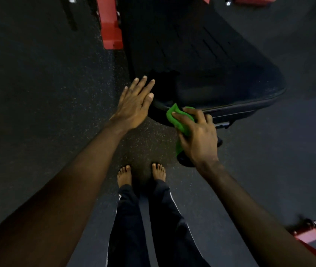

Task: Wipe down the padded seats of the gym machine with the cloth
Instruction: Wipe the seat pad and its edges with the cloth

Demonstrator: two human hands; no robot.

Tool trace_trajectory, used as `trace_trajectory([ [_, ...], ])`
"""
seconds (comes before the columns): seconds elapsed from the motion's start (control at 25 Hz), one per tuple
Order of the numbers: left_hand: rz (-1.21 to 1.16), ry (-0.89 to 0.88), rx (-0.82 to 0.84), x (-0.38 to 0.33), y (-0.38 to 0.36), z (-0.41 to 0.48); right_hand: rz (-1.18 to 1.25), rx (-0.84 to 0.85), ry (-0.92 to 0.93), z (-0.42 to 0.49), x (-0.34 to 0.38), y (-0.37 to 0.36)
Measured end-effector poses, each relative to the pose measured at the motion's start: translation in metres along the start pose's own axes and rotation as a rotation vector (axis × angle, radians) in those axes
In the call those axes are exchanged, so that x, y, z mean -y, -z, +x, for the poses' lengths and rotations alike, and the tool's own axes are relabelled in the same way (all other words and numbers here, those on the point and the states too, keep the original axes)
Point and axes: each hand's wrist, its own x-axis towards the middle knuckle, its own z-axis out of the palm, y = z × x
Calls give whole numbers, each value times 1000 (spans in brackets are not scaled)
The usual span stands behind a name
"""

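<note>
The right hand [197, 135] is clamped round a bunched green cloth [178, 118], pressing it on the near edge of the black padded seat [220, 78]. The left hand [134, 105] is spread flat, fingers straight, just beside the seat's near left corner; whether it touches the pad I cannot tell. Bunched so small, the cloth may miss much of the wide pad, and a stroke along the rim could slide off the edge.

Dim scene, low contrast, grainy. Black padded seat [211, 78] nearly merges with dark speckled floor [37, 93]; seams barely readable. Faint sheen along seat's front edge. Green cloth [180, 125] only saturated spot. Overall soft focus, top corners smeared; wide-angle stretch toward bottom edge.
</note>
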Motion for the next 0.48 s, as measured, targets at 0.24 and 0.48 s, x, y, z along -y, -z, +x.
trace_trajectory([
  [0.24,-54,6,-43,-1,-7,1,-30,11,115,26,35,-22],
  [0.48,-103,10,-72,-3,-10,-1,-38,3,64,3,-27,10],
])
